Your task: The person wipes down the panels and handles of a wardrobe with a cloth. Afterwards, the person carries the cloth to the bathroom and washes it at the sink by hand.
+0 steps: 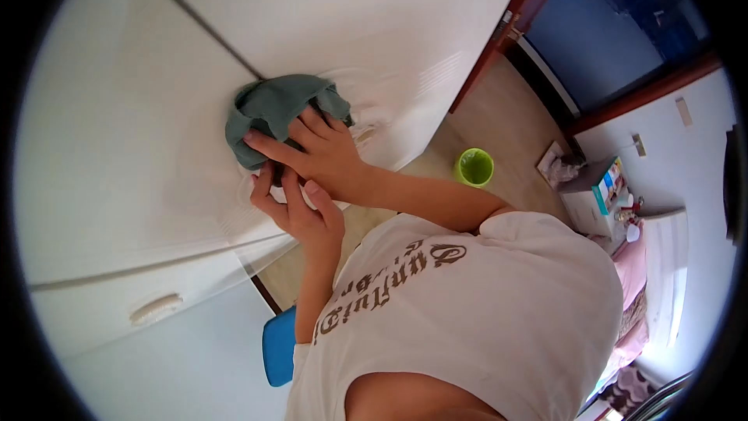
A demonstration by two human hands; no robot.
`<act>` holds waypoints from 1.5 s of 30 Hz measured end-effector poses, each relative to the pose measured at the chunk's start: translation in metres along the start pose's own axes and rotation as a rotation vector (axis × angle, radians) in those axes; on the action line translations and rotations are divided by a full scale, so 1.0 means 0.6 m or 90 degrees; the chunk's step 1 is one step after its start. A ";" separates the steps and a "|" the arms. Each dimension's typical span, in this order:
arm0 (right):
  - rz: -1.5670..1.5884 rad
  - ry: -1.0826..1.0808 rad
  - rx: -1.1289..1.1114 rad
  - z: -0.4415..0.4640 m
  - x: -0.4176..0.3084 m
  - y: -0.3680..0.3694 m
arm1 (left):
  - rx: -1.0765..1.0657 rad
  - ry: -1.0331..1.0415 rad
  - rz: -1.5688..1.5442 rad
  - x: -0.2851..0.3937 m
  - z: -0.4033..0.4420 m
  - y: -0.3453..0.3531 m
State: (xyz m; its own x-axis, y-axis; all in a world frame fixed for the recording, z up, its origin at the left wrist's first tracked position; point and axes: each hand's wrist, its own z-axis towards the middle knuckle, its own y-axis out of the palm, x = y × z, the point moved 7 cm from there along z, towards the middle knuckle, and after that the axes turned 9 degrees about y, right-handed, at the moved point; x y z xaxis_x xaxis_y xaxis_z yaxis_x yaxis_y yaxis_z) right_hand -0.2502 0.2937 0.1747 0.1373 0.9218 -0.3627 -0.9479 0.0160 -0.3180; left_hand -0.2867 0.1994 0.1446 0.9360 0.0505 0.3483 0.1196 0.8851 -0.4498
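A bunched grey-green cloth (273, 105) lies against a large white panel (140, 132), over the end of a dark seam. My right hand (331, 157) grips the cloth, its fingers bent over the folds and pressing them to the panel. Just below it is my left hand (300, 210), with loosely curled fingers apart. Its fingertips are at the cloth's lower edge, and part of them is hidden behind my right hand. Nothing can be made out inside the left hand.
Beyond the panel's edge, a lime-green bin (474, 168) stands on the floor. A blue object (279, 347) is below my left forearm. A pale handle (156, 309) sits at lower left. At right are a dark red door frame (499, 39) and a cabinet (586, 210) with boxes.
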 end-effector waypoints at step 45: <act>-0.080 0.121 0.191 0.086 0.355 -0.194 | 0.133 0.093 0.019 -0.038 -0.049 0.203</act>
State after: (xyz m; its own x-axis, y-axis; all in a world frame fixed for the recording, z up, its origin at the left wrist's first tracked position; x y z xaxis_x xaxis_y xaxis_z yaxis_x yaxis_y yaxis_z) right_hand -0.1253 0.5079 0.1796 0.2818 0.8177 -0.5019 -0.9585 0.2631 -0.1096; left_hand -0.2836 0.2922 0.0579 0.9779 0.0247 0.2078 0.0339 0.9612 -0.2738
